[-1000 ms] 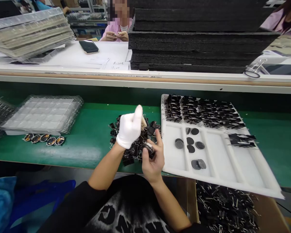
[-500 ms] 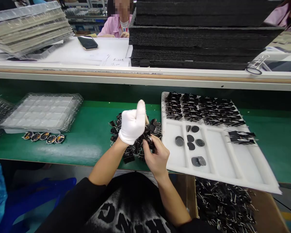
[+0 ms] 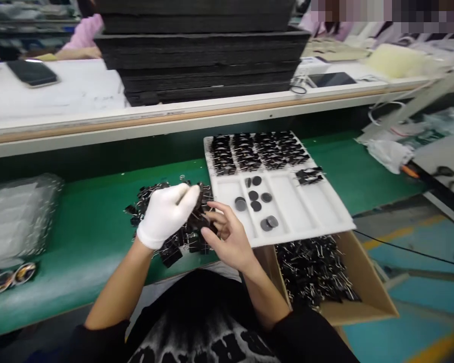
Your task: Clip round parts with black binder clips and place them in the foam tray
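Note:
My left hand point(image 3: 168, 212), in a white glove, is closed in a pinch over a black binder clip point(image 3: 200, 204). The glove hides part of the clip. My bare right hand point(image 3: 229, 234) is just to the right, its thumb and curved fingers apart beside the clip, with nothing plainly held. Under and around both hands lies a loose pile of black binder clips point(image 3: 170, 252) on the green table. To the right, a white foam tray point(image 3: 283, 194) carries rows of binder clips point(image 3: 257, 151) in its far part and several dark round discs point(image 3: 266, 197) in its nearer compartments.
A cardboard box point(image 3: 374, 297) of binder clips stands below the tray. Clear plastic trays point(image 3: 22, 217) and round parts with orange centres point(image 3: 24, 273) are at left. On the shelf point(image 3: 212, 108) are a black foam stack point(image 3: 204, 60) and a phone point(image 3: 32, 73). A person's pink sleeve point(image 3: 85, 35) shows behind.
The view has swung right, bringing more of the box and the floor into sight. My right hand's fingers have opened away from the clip, while my left hand stays closed.

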`<action>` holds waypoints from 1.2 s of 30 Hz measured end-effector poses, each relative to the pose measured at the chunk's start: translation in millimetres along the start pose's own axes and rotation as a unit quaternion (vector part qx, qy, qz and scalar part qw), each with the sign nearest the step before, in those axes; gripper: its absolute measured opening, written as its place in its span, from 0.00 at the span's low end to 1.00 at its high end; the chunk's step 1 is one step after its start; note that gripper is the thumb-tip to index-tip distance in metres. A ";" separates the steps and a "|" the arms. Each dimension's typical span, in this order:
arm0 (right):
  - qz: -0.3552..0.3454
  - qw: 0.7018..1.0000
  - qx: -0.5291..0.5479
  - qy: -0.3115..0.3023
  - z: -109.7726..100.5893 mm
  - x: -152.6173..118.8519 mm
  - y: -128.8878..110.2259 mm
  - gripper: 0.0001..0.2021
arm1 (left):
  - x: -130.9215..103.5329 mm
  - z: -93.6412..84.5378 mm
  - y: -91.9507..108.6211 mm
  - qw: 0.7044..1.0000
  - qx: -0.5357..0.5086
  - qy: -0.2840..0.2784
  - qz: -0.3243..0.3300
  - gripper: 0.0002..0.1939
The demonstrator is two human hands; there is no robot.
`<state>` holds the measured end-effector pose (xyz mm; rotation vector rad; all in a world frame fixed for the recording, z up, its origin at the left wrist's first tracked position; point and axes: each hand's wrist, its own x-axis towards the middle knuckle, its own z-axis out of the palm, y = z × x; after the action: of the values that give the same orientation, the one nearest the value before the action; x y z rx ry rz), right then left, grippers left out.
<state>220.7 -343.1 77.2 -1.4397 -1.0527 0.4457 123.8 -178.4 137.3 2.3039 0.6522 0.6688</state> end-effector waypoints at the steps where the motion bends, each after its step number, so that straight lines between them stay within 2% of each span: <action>1: -0.010 0.999 -0.003 -0.037 -14.6 -1.8 -2.2 0.25 | 2.3 3.9 1.1 0.999 -0.027 -0.010 -0.022 0.27; 2: -0.039 0.997 -0.025 -0.059 -28.5 -3.4 -3.8 0.27 | 4.6 9.3 2.6 0.997 -0.062 -0.028 -0.041 0.28; 4: -0.147 0.980 -0.119 -0.055 -51.4 -5.4 -4.2 0.26 | 8.4 24.5 6.9 0.986 -0.132 -0.085 -0.061 0.30; 7: -0.314 0.919 -0.231 -0.063 -70.5 -5.7 0.8 0.22 | 10.2 53.3 16.4 0.953 -0.211 -0.206 -0.071 0.31; 9: -0.368 0.893 -0.240 -0.096 -80.8 -7.6 5.1 0.18 | 8.8 69.1 22.3 0.933 -0.222 -0.272 -0.079 0.32; 11: -0.369 0.890 -0.247 -0.099 -100.2 -11.4 8.8 0.15 | 6.5 75.3 25.2 0.931 -0.207 -0.287 -0.085 0.30; 12: -0.350 0.896 -0.260 -0.088 -115.8 -13.1 10.3 0.14 | 5.3 73.7 25.1 0.936 -0.197 -0.279 -0.087 0.29; 14: -0.267 0.914 -0.301 -0.051 -159.5 -13.5 13.3 0.13 | 3.1 62.3 21.8 0.945 -0.186 -0.252 -0.090 0.27; 16: -0.124 0.925 -0.359 -0.016 -214.7 -7.2 17.9 0.12 | 1.2 44.6 16.1 0.951 -0.178 -0.238 -0.090 0.26; 18: 0.042 0.910 -0.413 0.016 -270.8 5.7 26.3 0.15 | -0.7 28.4 10.5 0.953 -0.171 -0.234 -0.092 0.25; 20: 0.195 0.882 -0.429 0.029 -317.7 22.1 38.7 0.19 | -3.0 19.0 6.7 0.953 -0.163 -0.236 -0.095 0.25; 22: 0.287 0.866 -0.408 0.024 -351.0 37.4 52.7 0.23 | -5.3 16.9 4.8 0.953 -0.155 -0.243 -0.096 0.24; 25: 0.348 0.869 -0.352 -0.008 -378.4 52.9 70.4 0.26 | -7.7 20.1 4.5 0.949 -0.145 -0.262 -0.093 0.24; 28: 0.369 0.866 -0.333 -0.059 -390.0 61.4 81.7 0.24 | -8.4 21.0 4.5 0.945 -0.139 -0.281 -0.096 0.24; 32: 0.345 0.847 -0.397 -0.081 -395.5 67.6 90.3 0.14 | -8.6 18.2 2.9 0.942 -0.136 -0.288 -0.110 0.23; 36: 0.297 0.845 -0.433 -0.100 -400.8 63.7 91.2 0.14 | -9.9 17.2 0.5 0.938 -0.133 -0.302 -0.106 0.22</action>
<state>601.2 -510.7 88.4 -2.6130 -0.9950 0.6021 127.0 -192.2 123.4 1.9908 0.4675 -0.0647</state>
